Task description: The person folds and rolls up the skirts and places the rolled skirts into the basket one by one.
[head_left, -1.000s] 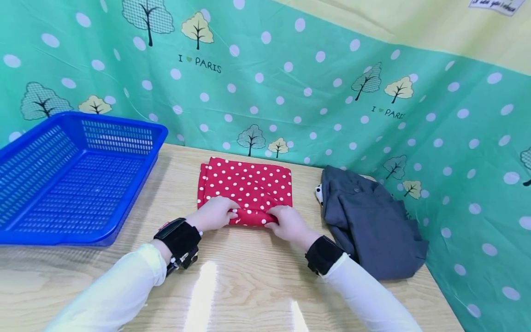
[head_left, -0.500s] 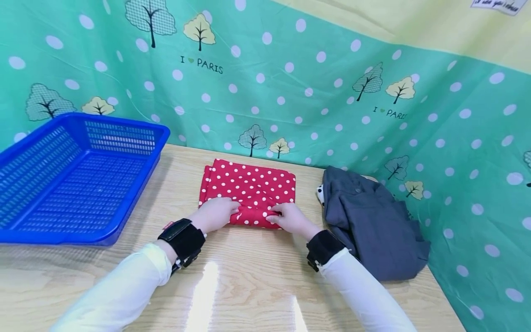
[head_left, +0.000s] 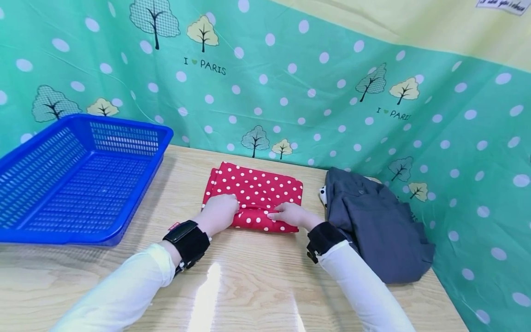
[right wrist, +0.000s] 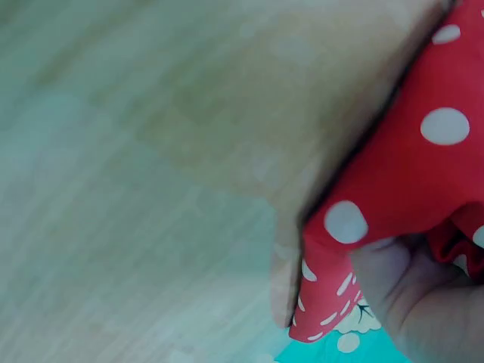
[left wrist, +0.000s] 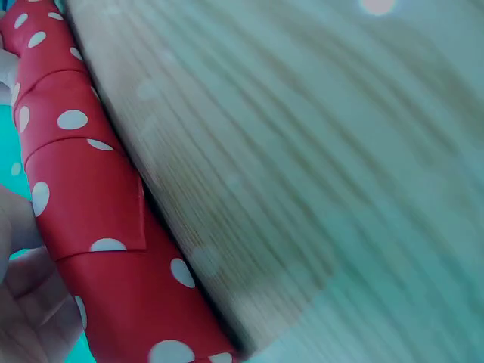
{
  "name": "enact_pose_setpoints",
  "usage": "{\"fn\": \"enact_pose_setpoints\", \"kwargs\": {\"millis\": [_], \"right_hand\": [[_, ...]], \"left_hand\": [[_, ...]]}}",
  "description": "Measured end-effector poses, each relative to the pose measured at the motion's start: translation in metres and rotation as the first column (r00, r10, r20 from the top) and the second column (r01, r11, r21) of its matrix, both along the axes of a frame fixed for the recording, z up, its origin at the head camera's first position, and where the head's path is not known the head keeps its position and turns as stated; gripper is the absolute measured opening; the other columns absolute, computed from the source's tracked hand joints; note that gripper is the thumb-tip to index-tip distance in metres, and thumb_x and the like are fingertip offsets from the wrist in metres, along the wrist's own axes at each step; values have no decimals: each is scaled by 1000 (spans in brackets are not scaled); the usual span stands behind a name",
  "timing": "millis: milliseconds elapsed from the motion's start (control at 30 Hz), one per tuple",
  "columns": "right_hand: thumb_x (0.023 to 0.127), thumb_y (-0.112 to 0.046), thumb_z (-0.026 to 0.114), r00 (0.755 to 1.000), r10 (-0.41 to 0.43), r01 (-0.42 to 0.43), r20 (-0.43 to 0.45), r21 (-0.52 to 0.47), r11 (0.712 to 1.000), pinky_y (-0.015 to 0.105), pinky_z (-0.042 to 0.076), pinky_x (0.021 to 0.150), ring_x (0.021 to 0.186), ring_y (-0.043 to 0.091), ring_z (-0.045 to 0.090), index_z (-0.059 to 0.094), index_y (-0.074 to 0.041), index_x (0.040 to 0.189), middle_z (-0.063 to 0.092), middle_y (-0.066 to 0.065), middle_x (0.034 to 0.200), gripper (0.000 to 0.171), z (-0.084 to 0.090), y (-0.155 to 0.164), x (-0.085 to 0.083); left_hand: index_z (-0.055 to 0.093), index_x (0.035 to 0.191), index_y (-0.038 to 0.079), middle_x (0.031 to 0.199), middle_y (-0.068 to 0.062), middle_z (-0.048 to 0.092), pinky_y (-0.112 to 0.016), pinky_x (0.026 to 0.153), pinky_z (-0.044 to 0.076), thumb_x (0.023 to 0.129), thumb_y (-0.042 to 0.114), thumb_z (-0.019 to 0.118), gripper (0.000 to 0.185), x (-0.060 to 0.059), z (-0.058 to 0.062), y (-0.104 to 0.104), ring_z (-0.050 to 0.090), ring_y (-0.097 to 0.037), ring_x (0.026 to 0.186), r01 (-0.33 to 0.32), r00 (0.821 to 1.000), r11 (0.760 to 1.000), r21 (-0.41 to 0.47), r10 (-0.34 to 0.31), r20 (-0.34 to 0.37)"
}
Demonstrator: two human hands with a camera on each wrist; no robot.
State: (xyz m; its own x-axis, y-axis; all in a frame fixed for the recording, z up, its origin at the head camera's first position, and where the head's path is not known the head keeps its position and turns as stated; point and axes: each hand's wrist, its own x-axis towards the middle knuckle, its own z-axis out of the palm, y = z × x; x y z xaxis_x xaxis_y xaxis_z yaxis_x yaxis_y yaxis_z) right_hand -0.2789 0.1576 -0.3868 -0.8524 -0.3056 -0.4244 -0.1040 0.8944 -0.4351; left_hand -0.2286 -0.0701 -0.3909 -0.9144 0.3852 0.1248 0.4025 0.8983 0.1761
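Observation:
A red cloth with white polka dots (head_left: 259, 184) lies folded on the wooden table, its near edge turned up into a roll. My left hand (head_left: 221, 213) grips the left part of this roll with curled fingers. Farther right, my right hand (head_left: 292, 215) pinches it between thumb and fingers. In the left wrist view the rolled cloth (left wrist: 94, 200) shows layered edges, with part of the left hand (left wrist: 38, 302) behind it. The right wrist view has the thumb side of the right hand (right wrist: 423, 299) against the red fabric (right wrist: 401, 174); the other fingertips are hidden.
A blue plastic basket (head_left: 143, 196) with slotted walls stands at the left. At the right lies a dark grey garment (head_left: 379, 230), with a bit of white, black-spotted fabric (head_left: 323, 195) showing beside it. A green dotted curtain (head_left: 286, 101) hangs behind the wooden table (head_left: 249, 286).
The near roll looks thicker and wider. My right hand has shifted outward to the right along it, and my left fingers have curled further over the cloth. The view has shifted slightly.

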Motion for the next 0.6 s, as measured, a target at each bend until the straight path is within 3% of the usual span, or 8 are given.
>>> {"fn": "enact_pose_setpoints", "kwargs": {"millis": [133,233,367,467,533,600], "right_hand": [[86,-37,67,999,-15,14,35,19,1000,43,47,95,110,24,51,54,-6,132,56,11,122,57,2,2,-3],[83,-38,69,998,-54,53,40,38,998,41,48,94,110,25,51,54,-7,130,56,10,121,58,5,1,-6],[80,-40,72,987,-145,139,74,82,987,42,47,95,114,27,49,49,-5,134,53,12,125,69,10,-3,-11],[77,-43,74,972,-216,205,89,115,972,43,46,96,115,28,48,42,-3,138,51,14,127,79,9,-3,-15],[75,-46,75,966,-254,247,49,119,962,40,48,92,110,27,50,43,-2,136,53,13,122,81,7,-2,-15],[74,-49,75,969,-240,245,-53,111,963,35,51,82,96,25,57,54,-2,123,61,13,108,71,6,-1,-11]], "left_hand": [[72,101,8,82,-1,69,-32,80,53,82,30,73,30,0,-6,-4,65,-15,79,30,998,998,56,-33,62],[72,100,8,75,2,66,-27,73,51,82,39,72,36,-3,-7,-8,61,-10,71,44,993,994,103,-55,107],[72,87,8,61,2,57,-24,65,44,82,36,72,28,-9,-2,-6,53,-9,59,12,986,990,139,-35,163],[72,91,7,64,1,60,-26,68,47,83,33,72,27,-12,1,-4,57,-11,63,-27,981,987,158,-4,192],[72,96,7,69,0,64,-28,71,49,84,32,71,28,-14,0,-3,60,-12,67,-51,978,984,172,14,208],[73,98,7,71,0,65,-29,74,50,84,30,71,28,-17,-1,-2,61,-12,69,-70,975,979,192,26,221]]}}
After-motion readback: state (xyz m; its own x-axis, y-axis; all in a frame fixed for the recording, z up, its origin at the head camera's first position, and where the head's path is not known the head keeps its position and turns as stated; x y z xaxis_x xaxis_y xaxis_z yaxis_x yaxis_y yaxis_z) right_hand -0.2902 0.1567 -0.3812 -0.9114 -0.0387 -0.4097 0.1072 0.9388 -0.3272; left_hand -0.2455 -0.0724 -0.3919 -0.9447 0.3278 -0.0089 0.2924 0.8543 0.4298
